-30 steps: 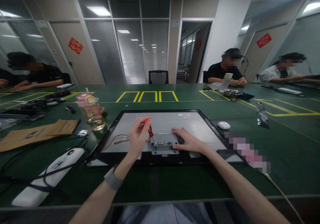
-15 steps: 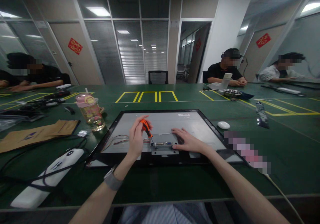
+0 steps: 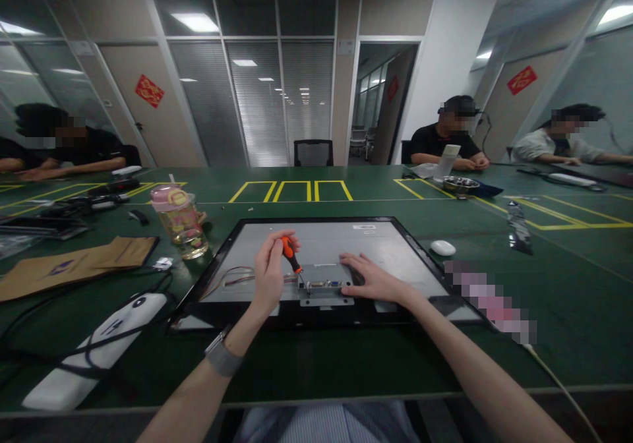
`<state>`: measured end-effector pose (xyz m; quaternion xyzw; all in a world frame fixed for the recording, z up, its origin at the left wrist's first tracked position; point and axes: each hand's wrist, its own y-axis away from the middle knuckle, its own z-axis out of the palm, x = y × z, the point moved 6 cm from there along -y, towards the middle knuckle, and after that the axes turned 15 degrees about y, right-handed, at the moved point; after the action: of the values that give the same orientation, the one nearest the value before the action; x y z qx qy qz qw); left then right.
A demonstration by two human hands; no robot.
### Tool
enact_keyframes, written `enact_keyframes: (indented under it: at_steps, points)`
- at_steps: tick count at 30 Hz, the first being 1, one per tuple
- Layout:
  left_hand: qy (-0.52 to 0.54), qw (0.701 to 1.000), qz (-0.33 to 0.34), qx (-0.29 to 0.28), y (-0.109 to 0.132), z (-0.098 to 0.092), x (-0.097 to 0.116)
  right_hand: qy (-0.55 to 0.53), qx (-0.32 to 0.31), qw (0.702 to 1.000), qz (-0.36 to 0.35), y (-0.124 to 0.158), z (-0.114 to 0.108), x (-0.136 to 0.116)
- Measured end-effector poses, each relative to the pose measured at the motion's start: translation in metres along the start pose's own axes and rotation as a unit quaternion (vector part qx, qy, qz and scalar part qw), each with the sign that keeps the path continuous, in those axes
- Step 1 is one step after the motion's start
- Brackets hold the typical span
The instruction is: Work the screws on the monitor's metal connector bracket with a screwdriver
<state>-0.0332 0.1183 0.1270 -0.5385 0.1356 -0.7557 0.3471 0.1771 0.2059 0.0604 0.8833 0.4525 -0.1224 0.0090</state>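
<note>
My left hand (image 3: 270,271) is closed around the orange and black handle of a screwdriver (image 3: 289,252). The screwdriver leans, its thin shaft running down to the left end of a metal bracket with ports (image 3: 324,293). Whether the tip sits in a screw is too small to tell. My right hand (image 3: 373,278) lies with fingers stretched out at the bracket's right end, the thumb against its edge. Under both hands a large flat display panel (image 3: 400,245) lies back side up. Thin wires (image 3: 230,275) run across its left part towards the bracket.
A pink-lidded drink bottle (image 3: 180,222) and brown paper bag (image 3: 93,265) stand left of the panel. A white power strip (image 3: 99,351) with black cable lies nearer. To the right are a white mouse-like case (image 3: 442,248) and a metal bowl (image 3: 459,184). Several people sit across the table.
The fingers of my left hand have shifted slightly around the screwdriver handle, which has turned a little. My right hand and the panel stay put. A person at far right has moved their arms.
</note>
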Motion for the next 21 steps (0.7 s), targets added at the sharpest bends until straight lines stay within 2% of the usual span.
enact_keyframes:
  at_steps: [7,10,16,21]
  points:
    - [-0.105,0.993,0.061,-0.003,-0.001,0.002,0.011,0.003,0.000,1.000,0.005,0.000,0.001,0.001]
    - [-0.079,0.996,0.034,-0.010,0.000,0.003,0.007,0.001,0.000,1.000,0.002,0.000,0.001,0.001]
    - [0.042,0.998,-0.030,-0.030,0.000,0.004,-0.007,0.004,-0.004,1.000,0.010,0.000,-0.001,-0.001]
    - [0.004,0.999,-0.034,-0.038,-0.001,0.006,-0.006,-0.001,-0.007,1.000,0.015,0.000,-0.002,-0.002]
